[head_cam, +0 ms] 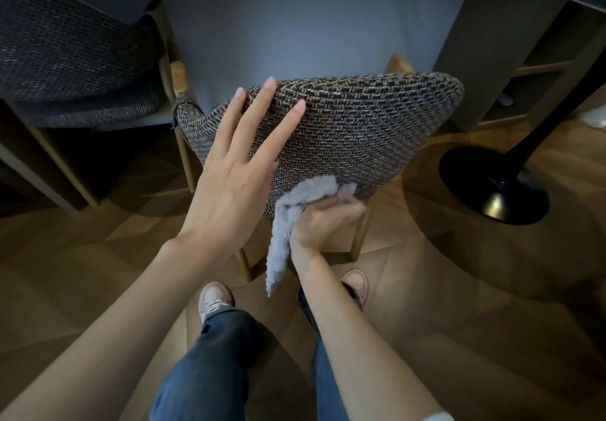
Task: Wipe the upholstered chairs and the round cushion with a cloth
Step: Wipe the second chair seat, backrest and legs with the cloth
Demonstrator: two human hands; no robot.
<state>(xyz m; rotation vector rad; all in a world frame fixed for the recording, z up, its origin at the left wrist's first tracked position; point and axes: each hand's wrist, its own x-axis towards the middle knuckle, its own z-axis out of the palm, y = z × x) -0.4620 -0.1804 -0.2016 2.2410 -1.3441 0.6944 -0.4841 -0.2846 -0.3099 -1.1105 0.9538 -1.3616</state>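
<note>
Nearby stool base point(493, 184), second chair point(75, 60); left grip point(236, 174) spread on chair back point(360, 125); right grip point(323, 220) clutches cloth point(285, 230).

I look down on a brown wooden parquet floor point(459, 289). Standing on it are a woven tweed chair point(360, 132) at centre, a darker chair point(65, 60) at left, a round black stool base point(492, 184) at right, and pale sneakers point(214, 297) nearest me.

The person wears dark blue jeans point(210, 365) and pink-and-white sneakers point(214, 297), forearms point(114, 322) bare.
</note>
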